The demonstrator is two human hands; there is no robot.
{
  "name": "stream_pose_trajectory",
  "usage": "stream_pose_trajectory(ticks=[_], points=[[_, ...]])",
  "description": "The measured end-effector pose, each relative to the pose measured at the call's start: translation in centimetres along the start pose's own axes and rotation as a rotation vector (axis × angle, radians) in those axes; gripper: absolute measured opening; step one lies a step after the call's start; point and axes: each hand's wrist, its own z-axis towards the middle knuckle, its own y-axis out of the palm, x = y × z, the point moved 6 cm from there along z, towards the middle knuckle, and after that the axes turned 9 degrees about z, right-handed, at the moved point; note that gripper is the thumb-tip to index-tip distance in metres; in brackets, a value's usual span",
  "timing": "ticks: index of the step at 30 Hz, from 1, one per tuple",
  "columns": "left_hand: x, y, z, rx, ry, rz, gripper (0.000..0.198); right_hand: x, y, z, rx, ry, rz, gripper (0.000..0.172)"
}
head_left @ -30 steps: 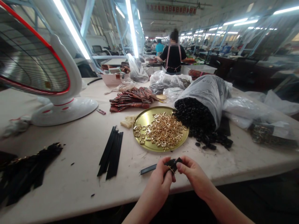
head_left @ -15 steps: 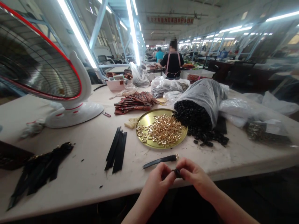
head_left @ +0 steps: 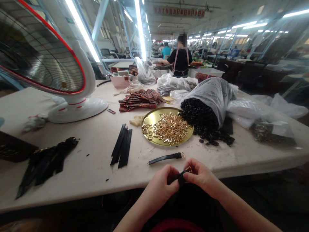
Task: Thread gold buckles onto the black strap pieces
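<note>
Between my two hands, at the table's front edge, is a black strap (head_left: 181, 178) with a small gold buckle (head_left: 188, 169) at its right end. My left hand (head_left: 162, 184) is closed on the strap. The fingers of my right hand (head_left: 199, 176) pinch it at the buckle end. Just beyond them lies another black strap (head_left: 165, 158) with its buckle fitted. A round gold tray (head_left: 150, 118) holds a heap of gold buckles (head_left: 172, 127). Several plain black straps (head_left: 122, 145) lie to the left of the tray.
A bag of black loops (head_left: 201, 112) spills out right of the tray. Behind sit folded brown pieces (head_left: 141, 100). A white fan (head_left: 78, 109) stands left, near a pile of black straps (head_left: 47, 162). A bag of metal parts (head_left: 272, 133) lies right. A person (head_left: 180, 59) stands farther back.
Both hands have shifted slightly on the strap, and its gold buckle now shows at my right fingertips. The whole view has tilted a little downward, moving the table scene up.
</note>
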Motion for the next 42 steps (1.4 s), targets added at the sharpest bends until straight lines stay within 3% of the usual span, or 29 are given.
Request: stream_pose_trajectory(ticks=[7, 12, 16, 23, 27, 34, 37, 39, 42], points=[[-1.5, 0.3, 0.1, -0.077, -0.051, -0.053, 0.02, 0.5, 0.0, 0.6, 0.072, -0.049, -0.038, 0.027], [-3.2, 1.5, 1.4, -0.174, -0.124, -0.248, 0.02, 1.3, 0.5, 0.6, -0.008, 0.027, -0.082, 0.019], [-4.3, 1.5, 2.0, -0.166, -0.145, -0.171, 0.017, 2.0, 0.3, 0.8, -0.026, 0.088, -0.176, 0.02], [-3.1, 0.2, 1.6, -0.251, -0.114, 0.025, 0.016, 2.5, -0.5, 1.7, -0.015, 0.184, -0.158, 0.018], [-2.9, -0.1, 1.6, -0.298, -0.16, 0.029, 0.029, 2.6, -0.8, 1.9, 0.011, 0.202, -0.113, 0.02], [-3.6, 0.9, 1.9, -0.285, -0.157, -0.057, 0.023, 3.3, -0.9, 1.4, 0.008, 0.241, -0.058, 0.017], [-3.9, 1.5, 1.7, -0.289, -0.176, -0.104, 0.023, 2.9, -1.0, 1.1, -0.001, 0.203, -0.249, 0.008], [-3.9, 1.8, 1.7, -0.275, -0.168, -0.076, 0.023, 1.9, -0.8, 0.8, -0.018, 0.101, -0.43, 0.002], [-3.4, 2.3, 1.6, -0.26, -0.126, 0.038, 0.022, 0.6, -0.2, 0.3, -0.057, -0.047, -0.592, 0.006]])
